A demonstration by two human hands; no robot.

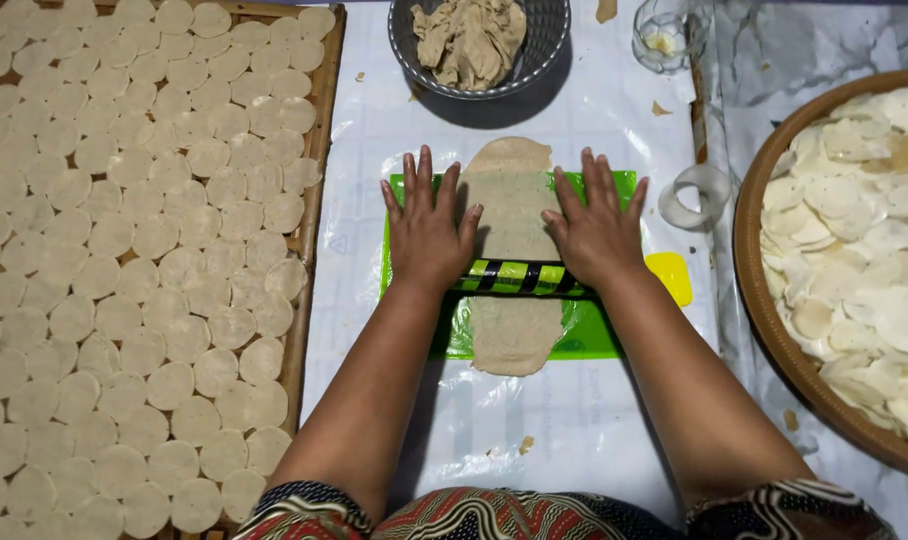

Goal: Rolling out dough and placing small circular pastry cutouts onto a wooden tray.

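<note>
A long strip of flattened beige dough (514, 335) lies on a green plastic sheet (596, 335) in the middle. Across it lies a green roller with black stripes (519, 278). My left hand (426, 225) presses flat on the roller's left end, fingers spread. My right hand (596, 225) presses flat on its right end, fingers spread. Both palms rest on top of the roller and the dough runs between them.
A woven tray (314, 200) packed with several round dough discs fills the left. A round wooden tray (764, 300) of white discs sits at right. A dark bowl (549, 45) of dough scraps, a small glass (664, 35) and a ring cutter (696, 195) lie beyond.
</note>
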